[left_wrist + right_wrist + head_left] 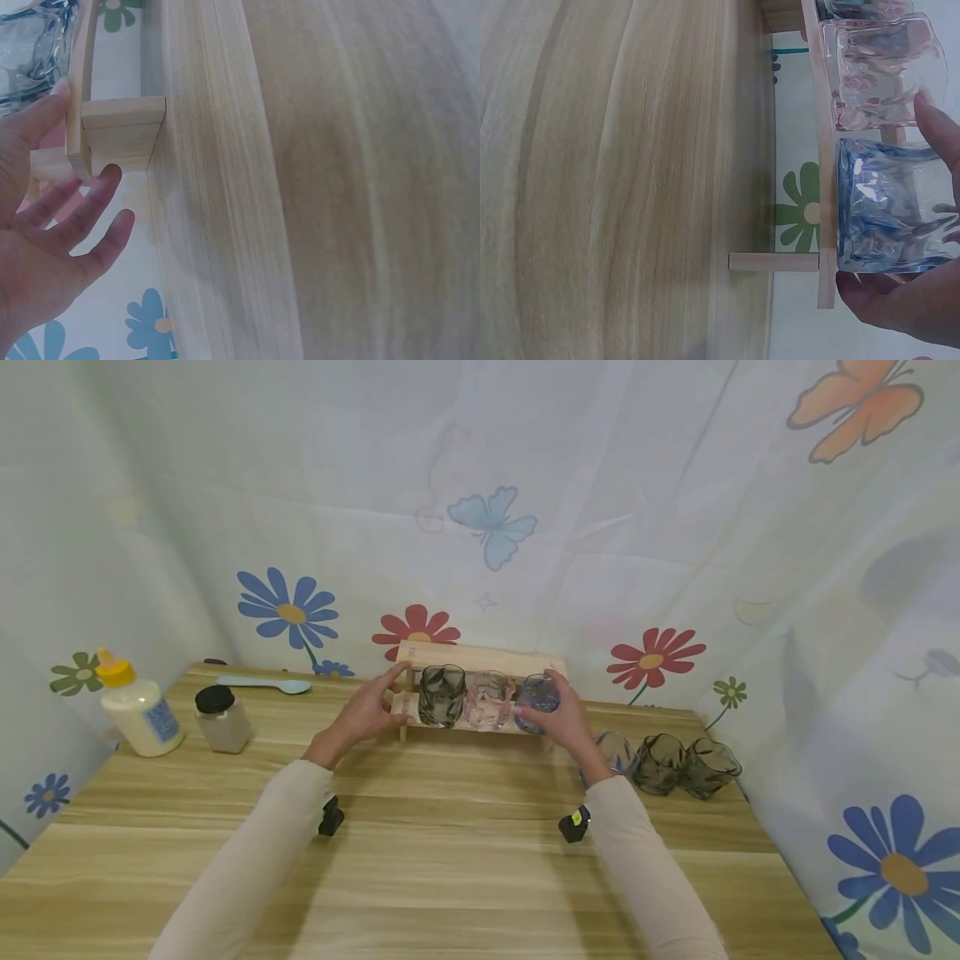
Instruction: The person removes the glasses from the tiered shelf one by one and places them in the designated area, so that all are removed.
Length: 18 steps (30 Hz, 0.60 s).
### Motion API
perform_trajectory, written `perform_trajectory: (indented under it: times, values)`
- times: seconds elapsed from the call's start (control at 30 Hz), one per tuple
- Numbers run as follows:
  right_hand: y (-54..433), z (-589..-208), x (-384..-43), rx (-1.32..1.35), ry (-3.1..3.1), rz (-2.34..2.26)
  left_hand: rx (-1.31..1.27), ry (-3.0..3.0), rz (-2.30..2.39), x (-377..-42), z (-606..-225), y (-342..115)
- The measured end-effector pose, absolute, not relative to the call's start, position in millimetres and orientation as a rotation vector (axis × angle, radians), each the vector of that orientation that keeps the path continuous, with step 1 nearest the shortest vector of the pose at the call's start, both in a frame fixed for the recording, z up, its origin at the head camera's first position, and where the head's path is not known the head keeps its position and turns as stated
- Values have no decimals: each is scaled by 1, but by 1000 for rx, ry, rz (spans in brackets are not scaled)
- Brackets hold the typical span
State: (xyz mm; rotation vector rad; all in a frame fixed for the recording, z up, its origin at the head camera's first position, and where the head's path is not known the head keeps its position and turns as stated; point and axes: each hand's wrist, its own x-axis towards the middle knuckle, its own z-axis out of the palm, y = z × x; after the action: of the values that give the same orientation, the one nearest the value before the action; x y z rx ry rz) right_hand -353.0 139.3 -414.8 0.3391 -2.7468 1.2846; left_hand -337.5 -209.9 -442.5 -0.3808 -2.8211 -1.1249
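A small two-tier wooden rack stands at the back of the table. On its lower shelf a grey glass cup, a pink glass cup and a blue glass cup sit in a row. My left hand grips the rack's left end; in the left wrist view the thumb touches the shelf board while other fingers spread beyond it. My right hand holds the blue cup at the right end, its thumb across the front and fingers partly hidden. The right wrist view has that blue cup upright on the shelf.
Right of the rack, partly behind my right wrist, stands another blue glass cup beside two grey cups. At the left are a white glue bottle, a black-lidded jar and a pale blue spoon. A floral curtain hangs behind.
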Motion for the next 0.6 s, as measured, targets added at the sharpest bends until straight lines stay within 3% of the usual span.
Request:
perform_trajectory:
  times: [0.6]
  values:
    - [138,-417,-354,257,-2721,1248,-373,-2825,-1139,-341,-445,-211]
